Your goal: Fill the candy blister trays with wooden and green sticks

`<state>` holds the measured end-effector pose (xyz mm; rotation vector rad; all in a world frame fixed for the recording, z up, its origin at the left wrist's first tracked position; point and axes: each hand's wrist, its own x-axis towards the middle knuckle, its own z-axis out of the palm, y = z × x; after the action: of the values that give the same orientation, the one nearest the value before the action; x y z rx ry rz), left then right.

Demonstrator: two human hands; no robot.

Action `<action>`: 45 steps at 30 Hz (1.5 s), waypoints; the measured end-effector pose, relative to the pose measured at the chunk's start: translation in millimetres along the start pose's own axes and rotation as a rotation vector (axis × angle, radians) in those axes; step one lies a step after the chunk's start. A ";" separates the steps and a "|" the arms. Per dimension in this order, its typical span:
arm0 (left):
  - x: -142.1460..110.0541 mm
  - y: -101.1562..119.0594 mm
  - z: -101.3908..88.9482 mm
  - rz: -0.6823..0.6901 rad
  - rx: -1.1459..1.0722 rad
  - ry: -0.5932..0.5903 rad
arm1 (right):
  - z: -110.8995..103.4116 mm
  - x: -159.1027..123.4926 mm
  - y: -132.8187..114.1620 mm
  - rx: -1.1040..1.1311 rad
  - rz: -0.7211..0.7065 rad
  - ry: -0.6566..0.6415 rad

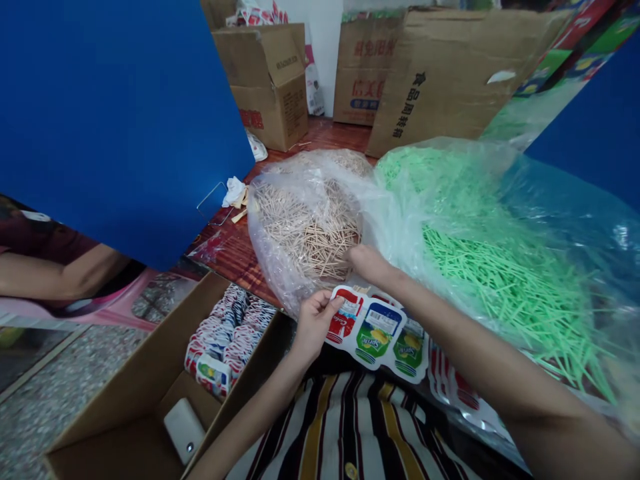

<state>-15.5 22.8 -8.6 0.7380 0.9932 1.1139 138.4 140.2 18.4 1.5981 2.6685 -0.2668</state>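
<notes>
Your left hand (316, 323) pinches flat, can-shaped red, blue and green packets (379, 331) before your striped shirt (345, 427). Your right hand (369, 262) is at pale thin sticks (325, 240) in a clear plastic bag (275, 267); I cannot tell whether it grips any. Your right forearm (450, 327) crosses the packets. Bright green sticks (500, 280) lie right; a brown cardboard carton (135, 383) sits left, a flat blue panel (115, 113) beyond.

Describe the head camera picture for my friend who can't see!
A person's left hand holds can-shaped packets, while the right hand is at thin beige sticks in a clear bag. Green sticks lie to the right; an open carton stands lower left.
</notes>
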 end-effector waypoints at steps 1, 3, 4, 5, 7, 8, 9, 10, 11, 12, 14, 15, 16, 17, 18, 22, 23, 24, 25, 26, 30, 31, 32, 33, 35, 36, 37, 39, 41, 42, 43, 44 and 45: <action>0.7 0.9 0.4 0.002 -0.009 0.002 | -2.2 -1.8 2.6 -0.001 0.015 0.007; 1.9 2.2 1.9 0.002 -0.018 0.002 | -6.7 -6.8 7.7 0.012 0.034 0.022; 2.2 2.7 2.9 0.003 -0.018 0.000 | -9.0 -10.1 10.2 0.024 0.038 0.031; 2.4 3.0 3.9 0.004 -0.016 -0.002 | -11.4 -13.9 12.4 0.028 0.041 0.037; 2.5 3.3 5.8 0.007 -0.013 -0.006 | -16.8 -23.3 15.5 0.088 0.062 0.092; 2.5 3.4 6.6 0.006 -0.016 -0.007 | -19.8 -29.2 15.8 0.187 0.072 0.152; 2.4 3.4 7.4 0.004 -0.021 -0.005 | -23.1 -35.7 15.0 0.347 0.077 0.231; 2.3 3.5 8.0 0.001 -0.029 -0.003 | -26.4 -43.1 12.9 0.557 0.075 0.317; 2.3 3.6 8.7 -0.003 -0.039 -0.002 | -29.7 -51.0 9.7 0.793 0.064 0.398; 2.2 3.8 9.3 -0.007 -0.047 -0.001 | -32.8 -59.3 5.5 1.017 0.049 0.461; 1.8 4.3 10.7 -0.013 -0.056 0.003 | -37.2 -75.5 -4.3 1.291 0.034 0.520; 1.6 4.5 11.7 -0.014 -0.058 0.005 | -38.1 -82.7 -9.0 1.350 0.040 0.542; 1.3 4.7 12.8 -0.014 -0.058 0.005 | -37.9 -88.8 -13.2 1.373 0.046 0.559; 0.8 4.7 14.0 -0.016 -0.055 0.004 | -36.8 -93.9 -16.7 1.373 0.051 0.576; 0.4 4.6 15.2 -0.019 -0.051 0.000 | -35.0 -97.8 -19.3 1.359 0.053 0.589; -1.6 1.8 18.9 -0.012 -0.026 -0.023 | -25.4 -105.7 -22.8 1.261 0.039 0.628; -2.0 0.7 19.2 -0.007 -0.023 -0.031 | -23.5 -106.7 -22.9 1.234 0.034 0.632; -2.3 -0.4 19.2 -0.003 -0.023 -0.036 | -21.9 -107.6 -22.9 1.208 0.028 0.627; -2.5 -1.3 19.1 -0.004 -0.025 -0.042 | -20.6 -108.6 -23.0 1.185 0.022 0.618; -2.7 -2.1 19.0 -0.007 -0.027 -0.046 | -19.5 -109.6 -23.1 1.166 0.020 0.613; -3.3 -2.5 19.2 -0.017 -0.036 -0.044 | -17.4 -113.4 -24.3 1.127 0.058 0.683; -3.4 -2.0 19.7 -0.017 -0.038 -0.042 | -17.3 -114.1 -24.7 1.132 0.065 0.682; -3.6 -1.4 20.3 -0.016 -0.040 -0.039 | -17.3 -114.6 -25.2 1.153 0.068 0.667; -3.8 -0.7 21.0 -0.016 -0.041 -0.037 | -17.2 -114.9 -25.8 1.189 0.071 0.643; -4.2 0.2 22.4 -0.022 -0.040 -0.040 | -16.4 -115.2 -27.2 1.285 0.087 0.612; -4.3 0.3 23.0 -0.025 -0.039 -0.043 | -15.5 -115.3 -27.9 1.325 0.098 0.612; -4.4 0.2 23.5 -0.028 -0.038 -0.047 | -14.3 -115.5 -28.5 1.345 0.109 0.613; -4.3 -0.7 24.0 -0.035 -0.043 -0.051 | -11.6 -116.6 -29.1 1.316 0.119 0.599; -4.0 -1.8 23.9 -0.045 -0.055 -0.045 | -10.1 -118.4 -28.5 1.209 0.127 0.590; -3.8 -2.2 23.7 -0.050 -0.058 -0.041 | -10.3 -119.5 -27.7 1.149 0.134 0.592; -3.6 -2.4 23.5 -0.052 -0.058 -0.037 | -11.4 -120.6 -26.4 1.111 0.144 0.599; -3.5 -2.4 23.3 -0.051 -0.053 -0.037 | -13.1 -121.7 -24.9 1.109 0.155 0.611; -3.4 -2.1 23.4 -0.046 -0.044 -0.041 | -15.2 -122.7 -23.2 1.141 0.164 0.626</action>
<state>6.4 18.8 -0.3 0.6966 0.9434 1.0738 177.5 24.7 49.3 2.4413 2.9032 -1.8088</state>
